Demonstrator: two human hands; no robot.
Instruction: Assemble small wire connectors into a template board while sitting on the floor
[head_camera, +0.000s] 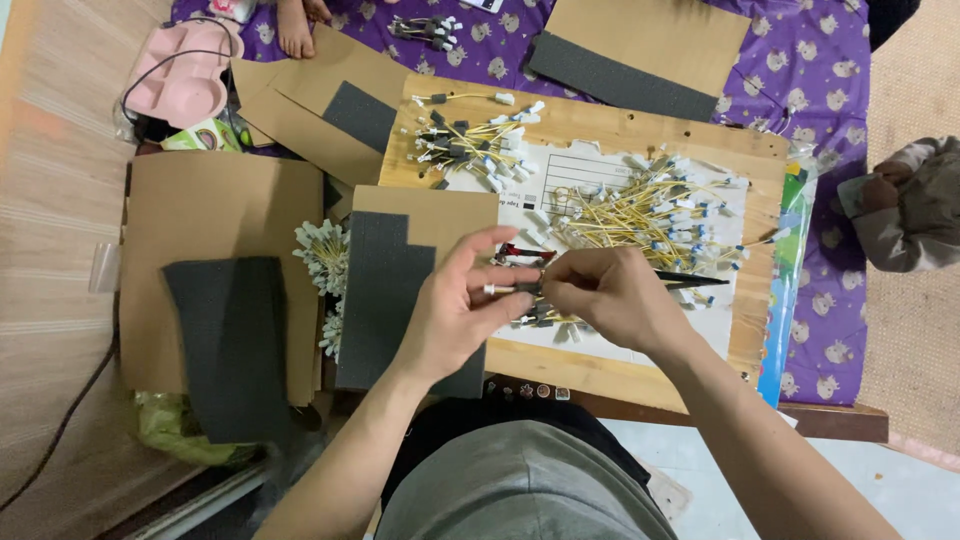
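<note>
Yellow thin wires with white plastic end caps (640, 225) lie heaped on a white paper sheet (600, 170) on my wooden bench (620, 125). Just above its near edge, my left hand (455, 310) and right hand (610, 295) meet, each grip pinched on one small white-tipped connector piece (510, 289). My right also clasps a dark slim tool (695, 279). Grey foam strips on brown cardboard (385, 300) sit just left.

Board (620, 365): bare wood, matt. Cardboard sheets (215, 215): brown, matt, with dark rough foam strips (235, 345). Wires (640, 225): yellow plastic sheath, white plastic ends. Paper sheet (590, 170): white, matt. Blanket (800, 60), top of frame: purple printed cloth. Tray (185, 70), upper left: smooth pink plastic.
</note>
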